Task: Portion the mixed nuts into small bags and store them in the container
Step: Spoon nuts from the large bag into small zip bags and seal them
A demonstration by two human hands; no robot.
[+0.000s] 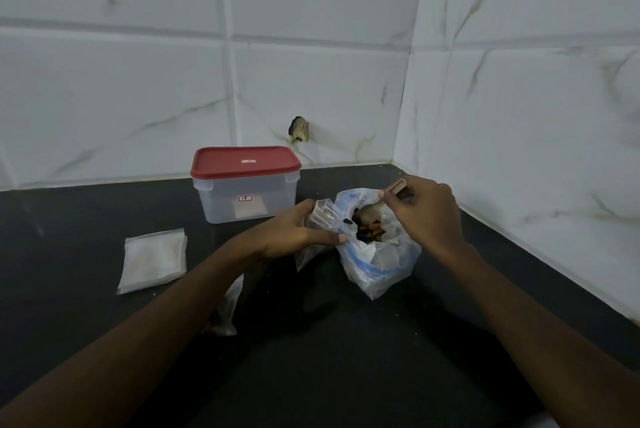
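— Two bags at the centre, right? Where are the nuts (369,225)?
— Inside the big bag (379,254), the clear one with a blue strip, standing open on the dark counter (346,358). You can see brown and dark pieces through its mouth.
— And the hands?
— Left hand (294,231) is clenched on a small bag (323,214), held at the big bag's rim, thumb touching that rim. Right hand (424,216) hovers over the mouth, fingers pinched around a small tan scoop (398,185); only its handle end shows.
— Anything in the small bag?
— Cannot tell, it is too crumpled.
— What else is nearby?
— Another small bag (227,309) lies under the left forearm, with something brownish at its lower end. Further left, a stack of flat empty bags (152,259). Behind the left hand stands the container (244,199), clear, with its red lid (244,161) on and a small label on the front.
— Beyond that?
— White marbled wall tiles (311,63) meeting in a corner, with a chipped hole (299,129) just above the counter
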